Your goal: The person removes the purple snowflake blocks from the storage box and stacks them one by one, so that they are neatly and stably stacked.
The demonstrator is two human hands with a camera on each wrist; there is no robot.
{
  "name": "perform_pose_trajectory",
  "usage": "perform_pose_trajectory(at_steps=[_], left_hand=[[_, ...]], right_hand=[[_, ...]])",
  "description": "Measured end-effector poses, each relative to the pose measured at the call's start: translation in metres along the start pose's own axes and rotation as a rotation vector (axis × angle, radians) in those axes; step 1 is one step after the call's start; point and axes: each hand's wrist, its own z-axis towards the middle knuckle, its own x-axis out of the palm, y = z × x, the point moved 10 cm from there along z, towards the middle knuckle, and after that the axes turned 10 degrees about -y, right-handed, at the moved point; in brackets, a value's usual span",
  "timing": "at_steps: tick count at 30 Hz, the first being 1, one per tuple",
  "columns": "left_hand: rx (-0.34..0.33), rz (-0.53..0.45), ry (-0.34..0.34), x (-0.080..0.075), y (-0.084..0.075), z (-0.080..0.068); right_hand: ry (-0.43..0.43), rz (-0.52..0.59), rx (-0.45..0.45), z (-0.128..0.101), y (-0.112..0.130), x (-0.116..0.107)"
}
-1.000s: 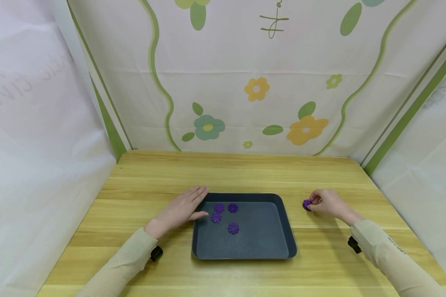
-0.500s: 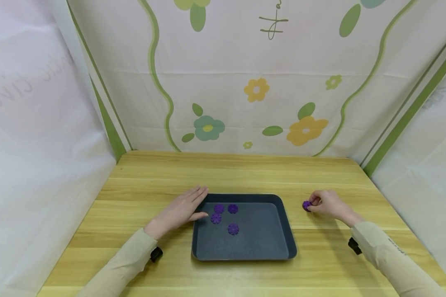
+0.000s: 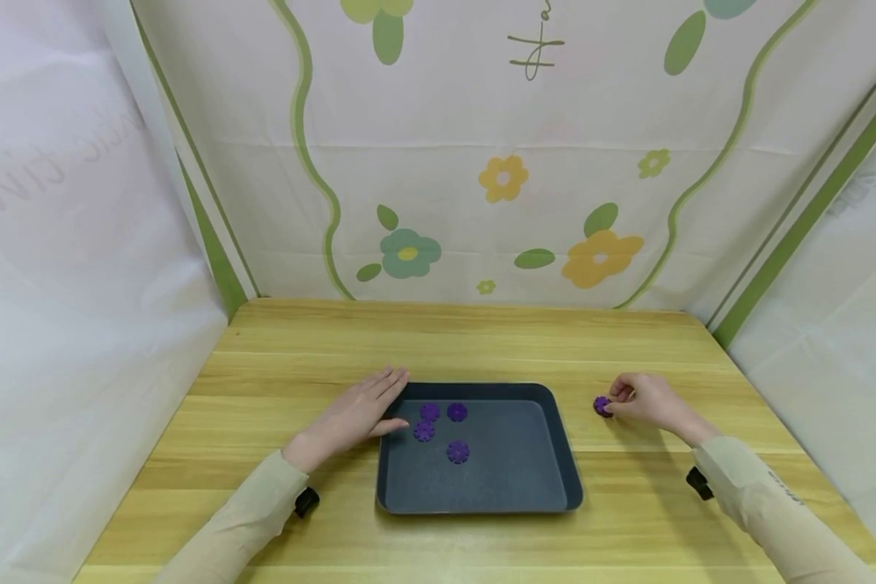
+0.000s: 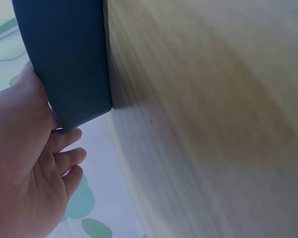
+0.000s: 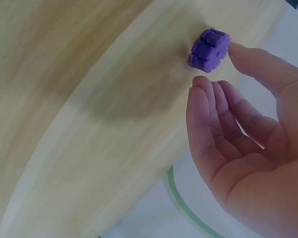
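Note:
On the table right of the tray sits a small stack of purple notched plastic discs point(image 5: 209, 50). My right hand point(image 3: 650, 401) is beside it, the thumb point(image 5: 260, 67) at the stack's edge; whether it touches is unclear. In the right wrist view a gap shows between the other fingertips and the stack. My left hand point(image 3: 350, 415) rests with straight fingers over the upper left corner of the dark grey tray point(image 3: 511, 495), thumb lying over the left rim. Several single purple notched discs point(image 3: 458, 452) lie flat in the tray, mostly in its left half.
The light wood table point(image 3: 445, 337) ends at a white fabric backdrop point(image 3: 453, 122) printed with flowers. Similar white fabric side walls point(image 3: 80, 284) stand left and right. A black wrist device point(image 3: 699, 483) shows under the right sleeve, with another point(image 3: 307, 503) under the left.
My right hand has eased slightly right, its thumb and fingers a little looser about the disc stack, which stays in place. The left hand and tray have not moved.

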Motion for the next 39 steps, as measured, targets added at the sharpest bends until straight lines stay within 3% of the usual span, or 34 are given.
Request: perform_pose_trajectory(at_steps=[11, 22, 39], left_hand=[[-0.004, 0.001, 0.004, 0.000, 0.000, 0.000], [0.000, -0.006, -0.007, 0.000, 0.001, -0.001], [0.005, 0.005, -0.007, 0.000, 0.000, -0.001]], right_hand=[[0.014, -0.040, -0.017, 0.006, 0.022, -0.002], [-0.008, -0.021, -0.140, 0.015, 0.067, -0.003], [0.043, 0.013, -0.264, 0.022, 0.121, 0.007]])
